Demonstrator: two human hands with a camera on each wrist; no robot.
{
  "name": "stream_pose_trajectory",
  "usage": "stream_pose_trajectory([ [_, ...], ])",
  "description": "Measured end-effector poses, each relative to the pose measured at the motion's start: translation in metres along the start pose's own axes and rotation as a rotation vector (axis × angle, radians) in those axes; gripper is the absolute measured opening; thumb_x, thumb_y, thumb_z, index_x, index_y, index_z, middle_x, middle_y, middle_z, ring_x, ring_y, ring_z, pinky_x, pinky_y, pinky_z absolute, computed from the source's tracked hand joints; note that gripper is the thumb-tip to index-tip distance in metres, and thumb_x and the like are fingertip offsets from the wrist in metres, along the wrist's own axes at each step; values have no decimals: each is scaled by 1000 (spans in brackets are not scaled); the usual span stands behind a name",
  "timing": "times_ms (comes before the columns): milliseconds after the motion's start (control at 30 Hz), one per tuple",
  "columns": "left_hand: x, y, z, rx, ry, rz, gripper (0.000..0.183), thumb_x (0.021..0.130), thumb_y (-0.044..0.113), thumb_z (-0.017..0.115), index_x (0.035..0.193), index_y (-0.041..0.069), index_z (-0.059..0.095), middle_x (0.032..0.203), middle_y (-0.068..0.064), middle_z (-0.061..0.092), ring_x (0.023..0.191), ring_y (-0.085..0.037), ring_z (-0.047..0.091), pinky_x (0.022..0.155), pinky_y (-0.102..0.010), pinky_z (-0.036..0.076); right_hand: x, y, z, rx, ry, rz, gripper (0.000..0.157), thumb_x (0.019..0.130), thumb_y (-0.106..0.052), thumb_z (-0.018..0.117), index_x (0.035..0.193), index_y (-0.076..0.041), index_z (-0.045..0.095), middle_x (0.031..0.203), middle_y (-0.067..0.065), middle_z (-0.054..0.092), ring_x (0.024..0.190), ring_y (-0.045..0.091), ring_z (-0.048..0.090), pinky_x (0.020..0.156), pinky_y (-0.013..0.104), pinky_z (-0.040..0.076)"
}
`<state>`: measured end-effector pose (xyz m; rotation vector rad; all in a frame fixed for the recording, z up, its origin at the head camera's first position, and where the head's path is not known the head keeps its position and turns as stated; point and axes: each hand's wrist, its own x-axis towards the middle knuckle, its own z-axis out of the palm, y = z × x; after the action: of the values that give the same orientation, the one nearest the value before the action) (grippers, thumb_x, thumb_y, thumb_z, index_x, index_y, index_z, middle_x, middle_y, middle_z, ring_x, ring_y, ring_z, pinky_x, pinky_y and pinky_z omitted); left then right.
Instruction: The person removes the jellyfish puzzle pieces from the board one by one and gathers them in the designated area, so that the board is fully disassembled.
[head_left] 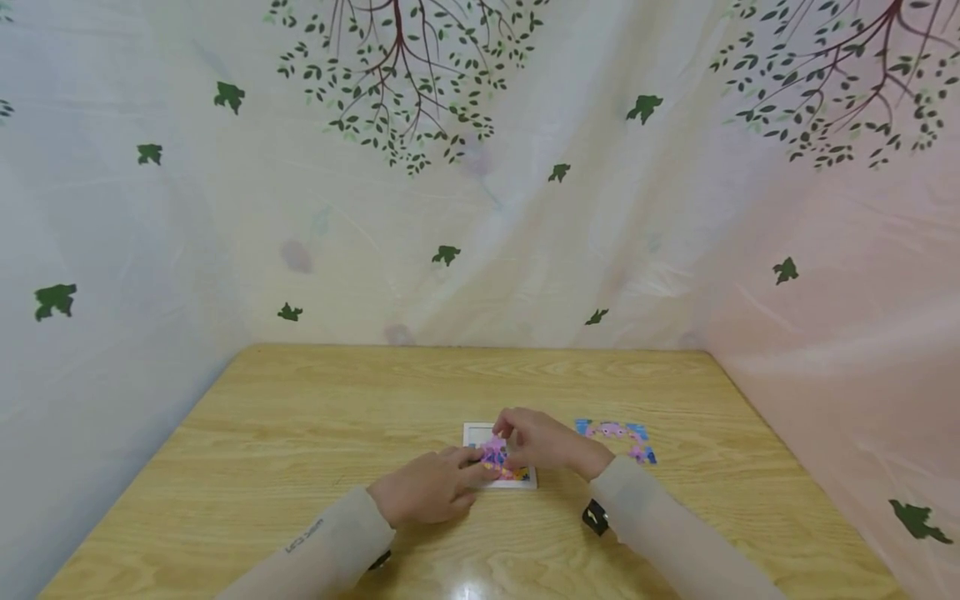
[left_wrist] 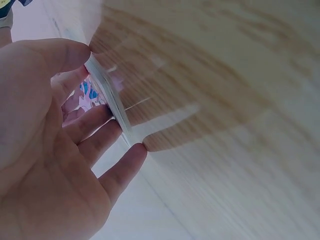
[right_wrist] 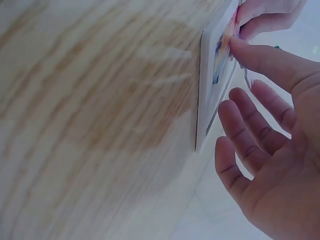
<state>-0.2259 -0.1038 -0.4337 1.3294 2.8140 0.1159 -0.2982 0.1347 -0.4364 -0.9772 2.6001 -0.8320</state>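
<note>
Leaf-printed cloth (head_left: 360, 250) backs wooden table (head_left: 337, 400); left hand (head_left: 431, 487) touches framed puzzle (head_left: 520, 474), fingers spread; right hand (head_left: 551, 442) pinches a piece (head_left: 497, 444).

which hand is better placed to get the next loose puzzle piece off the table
Probably the right hand: it is on the same side as the loose pieces and visibly nearer them. The left hand is farther off and touches the white frame, which it could steady.
</note>
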Motion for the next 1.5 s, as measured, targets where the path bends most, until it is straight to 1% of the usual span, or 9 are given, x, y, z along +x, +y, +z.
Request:
stream_pose_trajectory([
  [233,0,0,0,-47,-23,-29,46,104,22,57,150,25,53,154,-12,49,133,-33,54,103,-50,51,0,-2,1,39,-3,21,34,87,-8,80,115,-12,61,109,-1,64,92,14,59,80,33,53],
  [367,-1,0,0,-27,-26,-28,45,105,23,55,150,24,53,154,-12,49,134,-32,53,104,-51,51,-1,3,2,67,1,4,27,93,-13,76,115,-13,60,107,-2,66,93,12,62,82,32,55],
  [467,-2,0,0,-9,-26,-24,45,105,23,55,150,23,53,153,-11,50,136,-31,52,104,-51,50,-1,5,1,75,20,-12,21,97,-16,73,113,-14,60,102,-4,67,91,11,63,81,31,55],
  [733,-2,1,0,-57,-72,-54,46,107,27,52,153,25,50,158,-9,45,141,-30,47,109,-50,47,-6,9,-4,72,52,-60,14,98,-19,71,107,-17,61,87,-10,68,78,7,61,72,26,52],
  [933,-1,1,-1,-73,-50,-57,45,107,26,53,152,26,52,157,-9,46,141,-29,47,110,-48,46,-19,16,-14,102,66,-49,14,99,-20,70,108,-15,61,82,-8,66,72,8,57,64,25,48],
  [1067,-2,1,0,-69,-43,-59,45,106,26,54,152,26,52,157,-8,46,141,-29,47,110,-48,46,-29,24,-23,113,76,-29,15,99,-23,71,106,-14,61,81,-7,67,71,10,57,64,25,47],
  [1233,-2,1,0,-63,-18,-32,45,106,24,54,152,23,53,156,-10,47,140,-32,48,109,-50,46,-44,39,-36,112,85,-3,16,98,-24,71,104,-14,61,80,-5,69,69,10,58,63,25,48],
  [1433,-3,4,-4,-75,-38,-54,46,106,24,54,152,25,52,158,-8,45,143,-30,45,111,-49,44,-68,58,-51,145,93,63,21,96,-26,74,104,-11,61,81,-2,68,69,10,56,61,23,46],
  [1500,-3,4,-4,-85,-42,-60,46,106,25,54,152,26,52,158,-7,45,143,-29,45,111,-49,44,-77,65,-55,171,91,81,22,96,-25,74,104,-9,61,81,1,69,64,8,52,55,22,43],
])
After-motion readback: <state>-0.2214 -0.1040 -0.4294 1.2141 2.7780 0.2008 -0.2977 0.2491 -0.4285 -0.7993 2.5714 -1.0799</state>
